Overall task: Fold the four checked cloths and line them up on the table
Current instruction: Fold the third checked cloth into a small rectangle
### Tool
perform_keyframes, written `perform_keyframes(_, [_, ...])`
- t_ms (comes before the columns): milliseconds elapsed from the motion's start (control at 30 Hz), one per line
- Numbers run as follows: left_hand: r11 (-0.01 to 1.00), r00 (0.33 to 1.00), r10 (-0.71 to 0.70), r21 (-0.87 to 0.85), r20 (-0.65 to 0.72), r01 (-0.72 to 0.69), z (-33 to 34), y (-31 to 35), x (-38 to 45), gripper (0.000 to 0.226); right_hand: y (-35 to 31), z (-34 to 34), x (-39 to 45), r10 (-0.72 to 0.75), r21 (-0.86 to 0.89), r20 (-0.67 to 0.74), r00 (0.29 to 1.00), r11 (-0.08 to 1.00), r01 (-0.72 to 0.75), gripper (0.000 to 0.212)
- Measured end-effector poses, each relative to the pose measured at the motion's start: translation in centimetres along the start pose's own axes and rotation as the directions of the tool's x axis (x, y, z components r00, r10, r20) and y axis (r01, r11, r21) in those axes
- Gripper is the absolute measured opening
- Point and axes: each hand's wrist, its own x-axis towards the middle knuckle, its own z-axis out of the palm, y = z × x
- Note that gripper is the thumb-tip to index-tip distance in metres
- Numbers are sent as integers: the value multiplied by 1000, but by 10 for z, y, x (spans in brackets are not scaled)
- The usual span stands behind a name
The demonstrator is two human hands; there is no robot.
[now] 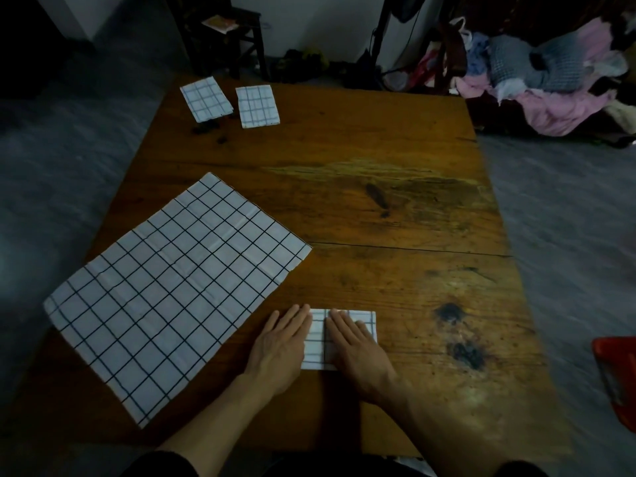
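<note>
Head view looks down on the third cloth (347,335), a small folded rectangle near the front edge of the wooden table (395,208), with both hands flat on it. The left hand (280,342) lies over its left edge, half on the cloth and half on the wood; the right hand (354,346) covers its right half. Fingers on both are straight and together, pressing rather than clasping — neither hand grips anything, and the cloth is simply pinned under the palms, which reads as smoothing the last crease.

Just to the left, the unfolded cloth (172,287) lies spread open at an angle, its near corner hanging past the table's left edge. Its right edge comes close to the left hand, but I cannot tell whether they touch.

At the far left corner of the table sit two finished pieces side by side, the far-left folded cloth (206,98) and the second folded cloth (258,106), slightly apart and roughly parallel.

By my count the job is a little past halfway: two cloths folded and placed, a third folded but not yet carried to the row, and the fourth untouched — it needs the full folding before joining the line.

Beyond the table, a dark stool (227,39) stands by the wall and a heap of clothes (537,77) lies at the right.
</note>
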Motion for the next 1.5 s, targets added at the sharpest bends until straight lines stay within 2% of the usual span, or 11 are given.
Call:
perform_keyframes(100, [999,999,-30,-33,-28,29,2,-10,-4,65,13,2,-4,47,-9,18,999,999,-47,77])
perform_keyframes(233, [998,998,-53,30,-20,54,0,-19,-6,74,25,-3,-10,96,-13,7,995,995,-95,79])
perform_keyframes(333, [999,999,-43,33,-21,44,-7,-17,1,72,28,-6,-12,148,-9,-7,989,989,-148,83])
perform_keyframes(567, [994,994,-88,58,-64,91,-32,-6,25,37,28,-28,-1,217,109,-187,958,974,-199,60])
perform_keyframes(800, [986,989,-148,75,-1,147,-34,-4,38,54,38,-34,3,250,96,-161,955,967,-237,57])
perform_keyframes(967, [986,984,-167,36,58,165,-43,-2,50,48,39,-43,10,256,77,-123,959,966,-248,58])
perform_keyframes(1100, [986,987,-157,-53,38,159,-45,-1,51,35,38,-49,16,268,67,-77,960,962,-263,58])
perform_keyframes(1233, [957,990,-141,-253,12,139,-47,-6,44,22,37,-51,19,270,77,-52,961,961,-266,63])
perform_keyframes(1367, [866,988,-153,-482,5,136,-59,-14,38,16,35,-55,18,191,149,-140,972,974,-170,44])
perform_keyframes(1500, [781,987,-157,-617,-43,97,-77,-18,35,16,31,-65,19,83,236,-196,977,971,-35,16])
